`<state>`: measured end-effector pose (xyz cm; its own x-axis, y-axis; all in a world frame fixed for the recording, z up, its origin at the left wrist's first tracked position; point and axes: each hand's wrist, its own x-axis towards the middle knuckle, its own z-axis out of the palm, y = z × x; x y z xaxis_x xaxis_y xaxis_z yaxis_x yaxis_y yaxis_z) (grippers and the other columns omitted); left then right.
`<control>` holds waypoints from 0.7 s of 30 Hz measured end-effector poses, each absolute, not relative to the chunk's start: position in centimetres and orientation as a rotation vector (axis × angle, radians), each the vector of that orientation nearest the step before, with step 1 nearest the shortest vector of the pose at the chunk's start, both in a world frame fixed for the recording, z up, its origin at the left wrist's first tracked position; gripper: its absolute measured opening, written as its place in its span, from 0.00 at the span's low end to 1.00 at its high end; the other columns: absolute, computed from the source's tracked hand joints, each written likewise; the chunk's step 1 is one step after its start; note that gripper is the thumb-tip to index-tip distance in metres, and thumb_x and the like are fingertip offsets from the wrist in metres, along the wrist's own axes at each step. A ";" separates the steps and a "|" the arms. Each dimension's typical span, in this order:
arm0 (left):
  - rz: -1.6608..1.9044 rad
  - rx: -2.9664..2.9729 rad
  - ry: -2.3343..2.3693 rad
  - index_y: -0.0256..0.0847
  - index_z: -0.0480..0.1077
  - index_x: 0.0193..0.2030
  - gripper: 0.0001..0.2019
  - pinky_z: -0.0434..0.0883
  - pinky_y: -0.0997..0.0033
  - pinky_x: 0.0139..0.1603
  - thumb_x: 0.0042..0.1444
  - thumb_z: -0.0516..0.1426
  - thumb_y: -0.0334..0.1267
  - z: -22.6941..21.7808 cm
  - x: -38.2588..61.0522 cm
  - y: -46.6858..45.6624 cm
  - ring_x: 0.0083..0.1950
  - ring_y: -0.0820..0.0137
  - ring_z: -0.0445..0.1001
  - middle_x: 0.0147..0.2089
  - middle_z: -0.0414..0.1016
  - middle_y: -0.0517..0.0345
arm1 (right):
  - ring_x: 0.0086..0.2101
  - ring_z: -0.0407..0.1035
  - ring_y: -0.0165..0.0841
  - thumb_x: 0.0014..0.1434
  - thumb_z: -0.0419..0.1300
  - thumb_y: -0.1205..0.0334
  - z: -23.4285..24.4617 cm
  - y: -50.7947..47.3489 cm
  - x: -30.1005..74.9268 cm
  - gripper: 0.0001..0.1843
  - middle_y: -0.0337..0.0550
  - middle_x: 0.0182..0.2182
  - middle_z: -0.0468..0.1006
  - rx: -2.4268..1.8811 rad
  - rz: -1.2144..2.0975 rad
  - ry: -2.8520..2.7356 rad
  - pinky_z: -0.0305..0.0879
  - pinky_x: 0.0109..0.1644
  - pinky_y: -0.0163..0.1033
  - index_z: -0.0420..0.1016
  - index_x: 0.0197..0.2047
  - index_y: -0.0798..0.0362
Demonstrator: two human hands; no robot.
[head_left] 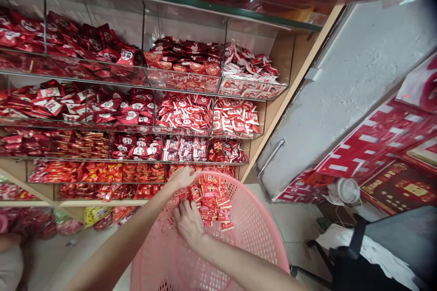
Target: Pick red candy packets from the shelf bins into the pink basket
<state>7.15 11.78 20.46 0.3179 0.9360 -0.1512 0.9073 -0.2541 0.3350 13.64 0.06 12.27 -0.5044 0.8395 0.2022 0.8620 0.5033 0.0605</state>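
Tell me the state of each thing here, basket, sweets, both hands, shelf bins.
Round pink perforated plastic basket: holds sweets near far rim.
Small red wrapped sweets: loose pile in basket.
Left hand: at the far rim.
Right hand: fingers on the sweets.
Clear shelf bins: filled.

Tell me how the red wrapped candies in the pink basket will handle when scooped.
The candies are small and loosely heaped, so probably light and apt to slide apart. Their glossy wrappers look slippery; a few may slip from the right hand.
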 end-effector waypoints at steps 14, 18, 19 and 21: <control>0.148 2.243 1.613 0.41 0.73 0.31 0.29 0.63 0.72 0.33 0.55 0.42 0.62 19.9 7.3 13.1 0.38 0.62 0.76 0.34 0.78 0.49 | 0.44 0.61 0.39 0.55 0.58 0.47 16.6 0.9 17.8 0.19 0.45 0.40 0.72 -1.177 -0.179 -2.501 0.58 0.50 0.43 0.68 0.40 0.54; 0.167 2.259 1.593 0.41 0.73 0.30 0.27 0.63 0.72 0.33 0.56 0.42 0.60 19.8 7.6 13.3 0.37 0.63 0.76 0.33 0.78 0.51 | 0.46 0.61 0.36 0.59 0.53 0.49 17.9 3.3 20.2 0.17 0.45 0.44 0.72 -1.090 -0.186 -2.446 0.51 0.57 0.44 0.67 0.42 0.54; 0.173 2.261 1.589 0.41 0.73 0.29 0.27 0.63 0.72 0.33 0.56 0.42 0.59 19.8 7.6 13.3 0.37 0.64 0.76 0.33 0.78 0.51 | 0.47 0.61 0.36 0.60 0.53 0.49 17.9 3.8 20.5 0.16 0.44 0.44 0.72 -1.074 -0.200 -2.459 0.49 0.58 0.44 0.67 0.42 0.54; 0.185 2.255 1.593 0.41 0.73 0.29 0.27 0.63 0.72 0.32 0.56 0.43 0.59 19.8 7.8 13.4 0.36 0.64 0.75 0.32 0.78 0.52 | 0.48 0.61 0.36 0.59 0.54 0.49 17.6 4.2 20.9 0.17 0.44 0.44 0.73 -1.074 -0.238 -2.477 0.46 0.60 0.45 0.67 0.43 0.54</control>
